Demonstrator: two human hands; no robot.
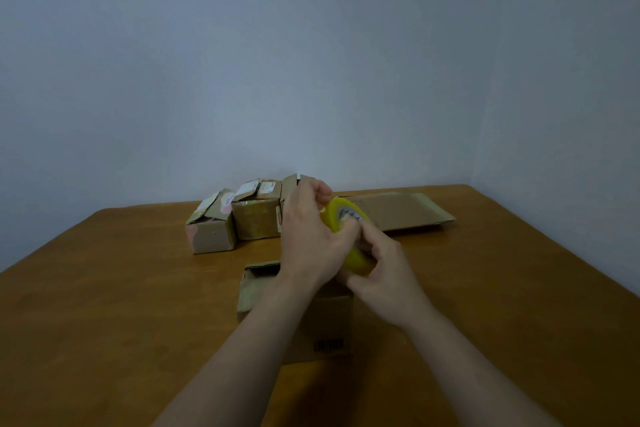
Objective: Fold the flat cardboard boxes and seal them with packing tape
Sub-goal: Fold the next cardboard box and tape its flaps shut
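Both left hand (308, 239) and right hand (384, 274) curl fingers round the yellow round tape roll (337, 215) above the brown cardboard box (329, 322).

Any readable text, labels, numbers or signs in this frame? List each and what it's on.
No text here can be read as words or numbers.
barcode on the near box: bars only, any digits blurred.
grey print on the core of the tape roll: blurred.
white labels on top of the far boxes: too small to read.
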